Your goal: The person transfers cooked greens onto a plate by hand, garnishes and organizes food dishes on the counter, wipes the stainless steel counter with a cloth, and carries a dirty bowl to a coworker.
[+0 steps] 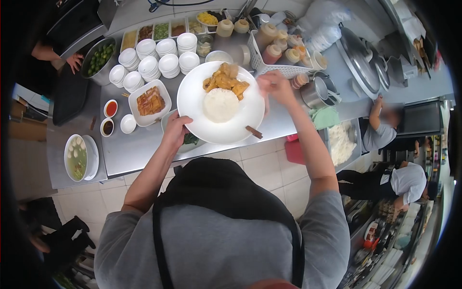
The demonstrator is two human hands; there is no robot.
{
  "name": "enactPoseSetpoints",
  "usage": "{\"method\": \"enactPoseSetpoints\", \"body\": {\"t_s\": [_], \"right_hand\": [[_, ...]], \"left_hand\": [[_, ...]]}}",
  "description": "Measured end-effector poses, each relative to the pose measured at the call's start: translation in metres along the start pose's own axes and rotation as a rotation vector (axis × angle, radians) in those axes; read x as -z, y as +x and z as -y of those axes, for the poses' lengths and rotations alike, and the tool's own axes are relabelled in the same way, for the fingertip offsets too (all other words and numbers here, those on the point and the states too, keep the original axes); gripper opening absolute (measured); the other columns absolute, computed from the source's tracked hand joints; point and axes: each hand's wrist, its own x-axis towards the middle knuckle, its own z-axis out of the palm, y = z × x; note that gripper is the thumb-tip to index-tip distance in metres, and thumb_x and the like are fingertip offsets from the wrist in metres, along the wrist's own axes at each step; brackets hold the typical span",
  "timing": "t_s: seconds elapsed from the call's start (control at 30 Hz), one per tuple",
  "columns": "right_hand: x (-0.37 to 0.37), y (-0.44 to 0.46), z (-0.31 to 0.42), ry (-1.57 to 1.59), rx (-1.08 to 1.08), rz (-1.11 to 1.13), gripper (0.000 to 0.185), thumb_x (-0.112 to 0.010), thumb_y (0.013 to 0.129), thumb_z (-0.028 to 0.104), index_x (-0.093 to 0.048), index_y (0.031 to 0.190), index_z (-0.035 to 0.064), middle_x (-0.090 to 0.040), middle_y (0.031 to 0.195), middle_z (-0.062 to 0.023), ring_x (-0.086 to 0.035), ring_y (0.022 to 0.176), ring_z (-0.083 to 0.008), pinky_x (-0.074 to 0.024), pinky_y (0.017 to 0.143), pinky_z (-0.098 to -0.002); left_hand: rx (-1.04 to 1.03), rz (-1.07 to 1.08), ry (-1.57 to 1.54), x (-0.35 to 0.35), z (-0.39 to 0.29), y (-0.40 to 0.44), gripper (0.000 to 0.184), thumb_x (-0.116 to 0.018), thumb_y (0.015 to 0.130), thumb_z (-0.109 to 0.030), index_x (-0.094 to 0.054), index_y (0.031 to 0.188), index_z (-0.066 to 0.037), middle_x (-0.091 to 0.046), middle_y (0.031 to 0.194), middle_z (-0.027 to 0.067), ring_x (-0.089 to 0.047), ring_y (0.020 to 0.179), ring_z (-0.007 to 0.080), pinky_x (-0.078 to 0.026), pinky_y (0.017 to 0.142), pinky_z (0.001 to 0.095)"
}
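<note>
A large white plate (192,103) is held over the steel counter, bearing a mound of white rice (220,105) and yellow-brown sauced pieces (225,79). My left hand (177,129) grips its lower-left rim, thumb on top. At the right rim is my right hand (275,87), blurred, its fingers drawn together; whatever they hold cannot be made out. A small brown strip (254,132) shows at the plate's lower-right edge. Partly hidden below the plate is a bowl with dark greens (191,139). Left of it, a white dish (161,91) contains browned sliced food (150,102).
Stacked small white dishes (168,64) stand behind, before topping trays (161,32). A white basket of bottles (278,70) and metal pitchers (316,90) lie right. Sauce cups (110,108) and a soup bowl (76,159) sit left. Another person's hand (74,61) is at far left.
</note>
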Motion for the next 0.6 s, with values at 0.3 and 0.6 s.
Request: {"method": "enactPoseSetpoints", "body": {"t_s": [0.3,0.6], "right_hand": [[-0.017,-0.015,-0.012,-0.544,0.275,0.172,0.025,-0.056,0.068,-0.002,-0.063,0.091,0.0063,-0.056,0.094,-0.007,-0.051,0.087,-0.0232,-0.0441,0.076,-0.0306],[-0.016,-0.047,-0.006,-0.524,0.266,0.454,0.024,-0.051,0.064,-0.004,-0.061,0.084,0.0058,-0.058,0.091,-0.0078,-0.052,0.091,-0.0254,-0.0436,0.081,-0.034]], "left_hand": [[-0.014,-0.038,-0.041,-0.011,0.003,0.005,0.038,-0.051,0.067,-0.001,-0.049,0.104,0.006,-0.057,0.094,0.0128,-0.06,0.077,0.0196,-0.051,0.065,0.029],[-0.044,-0.019,-0.014,-0.019,0.009,0.016,0.036,-0.05,0.067,-0.001,-0.05,0.103,0.004,-0.058,0.09,0.012,-0.06,0.075,0.0186,-0.051,0.065,0.0285]]}}
